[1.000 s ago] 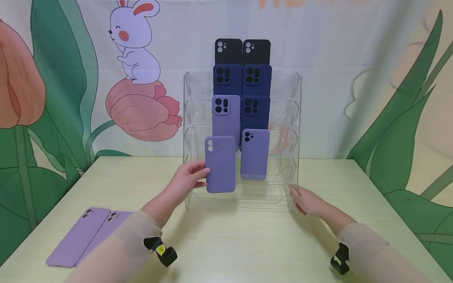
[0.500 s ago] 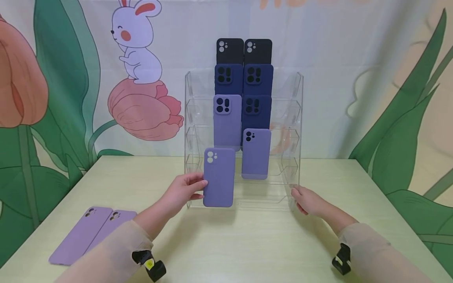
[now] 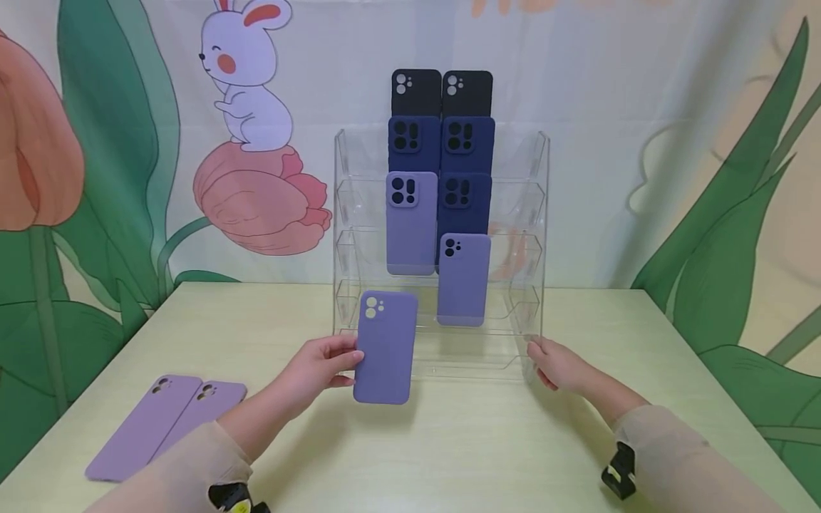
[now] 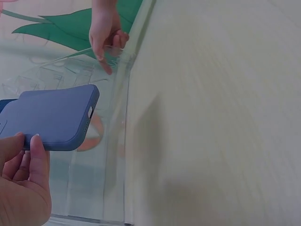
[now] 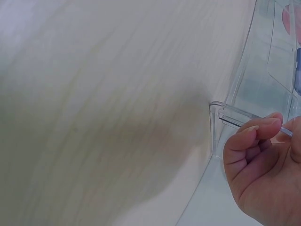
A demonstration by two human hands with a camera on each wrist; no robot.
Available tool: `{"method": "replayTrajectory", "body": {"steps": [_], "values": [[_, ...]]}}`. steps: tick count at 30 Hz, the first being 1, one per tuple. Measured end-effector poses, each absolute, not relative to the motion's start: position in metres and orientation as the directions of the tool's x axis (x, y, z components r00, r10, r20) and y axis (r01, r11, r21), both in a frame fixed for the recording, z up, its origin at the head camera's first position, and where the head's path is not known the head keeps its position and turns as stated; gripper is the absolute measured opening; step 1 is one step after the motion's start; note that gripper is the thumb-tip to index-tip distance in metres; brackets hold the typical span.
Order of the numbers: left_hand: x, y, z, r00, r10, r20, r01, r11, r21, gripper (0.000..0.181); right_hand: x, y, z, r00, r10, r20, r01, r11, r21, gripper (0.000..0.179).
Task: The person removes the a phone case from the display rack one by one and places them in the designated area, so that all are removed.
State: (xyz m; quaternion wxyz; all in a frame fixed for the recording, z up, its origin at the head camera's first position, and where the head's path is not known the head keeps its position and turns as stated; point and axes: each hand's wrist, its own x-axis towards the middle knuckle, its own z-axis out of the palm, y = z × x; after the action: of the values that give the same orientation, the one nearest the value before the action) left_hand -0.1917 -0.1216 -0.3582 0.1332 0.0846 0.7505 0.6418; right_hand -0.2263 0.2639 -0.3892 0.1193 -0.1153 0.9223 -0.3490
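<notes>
My left hand [image 3: 321,367] pinches a purple phone case [image 3: 386,349] by its left edge, thumb in front. The case hangs upright, slightly tilted, in front of the lower left of a clear acrylic display rack [image 3: 541,214]. In the left wrist view the same phone case [image 4: 56,115] shows its bottom port cutout. My right hand [image 3: 561,363] grips the rack's lower right side edge; the right wrist view shows the fingers of my right hand [image 5: 258,165] curled on the clear panel. A purple case [image 3: 463,281] stands on a lower tier, and another purple case [image 3: 410,228] one tier up.
Higher tiers hold navy cases [image 3: 468,146] and black cases [image 3: 417,92]. Two lilac phone cases [image 3: 144,427] lie side by side on the table [image 3: 487,456] at the left, close to my left forearm. Behind the rack hangs a printed curtain [image 3: 596,178].
My left hand has drawn the phone case down, toward me and slightly left, away from the rack. My right hand has stayed on the rack's side.
</notes>
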Motion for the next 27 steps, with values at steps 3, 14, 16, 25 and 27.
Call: {"method": "replayTrajectory", "body": {"steps": [3,14,16,25,27], "values": [[-0.187,-0.126,-0.36,-0.949,0.299,-0.094,-0.048,0.156,0.987,0.036,-0.227,0.264,-0.388,-0.943,-0.304,-0.137,-0.138,0.729,-0.671,0.051],[-0.17,-0.141,-0.369,-0.943,0.314,-0.11,-0.063,0.155,0.986,0.042,-0.227,0.264,-0.39,-0.945,-0.295,-0.14,-0.13,0.734,-0.667,0.05],[-0.167,-0.144,-0.371,-0.943,0.315,-0.11,-0.064,0.152,0.986,0.042,-0.227,0.264,-0.39,-0.947,-0.289,-0.138,-0.127,0.735,-0.666,0.048],[-0.159,-0.156,-0.382,-0.943,0.298,-0.149,-0.104,0.162,0.981,0.042,-0.227,0.263,-0.389,-0.944,-0.301,-0.132,-0.141,0.735,-0.663,0.05],[-0.156,-0.16,-0.384,-0.943,0.298,-0.146,-0.1,0.164,0.981,0.043,-0.227,0.263,-0.389,-0.945,-0.299,-0.13,-0.141,0.734,-0.664,0.05]]}}
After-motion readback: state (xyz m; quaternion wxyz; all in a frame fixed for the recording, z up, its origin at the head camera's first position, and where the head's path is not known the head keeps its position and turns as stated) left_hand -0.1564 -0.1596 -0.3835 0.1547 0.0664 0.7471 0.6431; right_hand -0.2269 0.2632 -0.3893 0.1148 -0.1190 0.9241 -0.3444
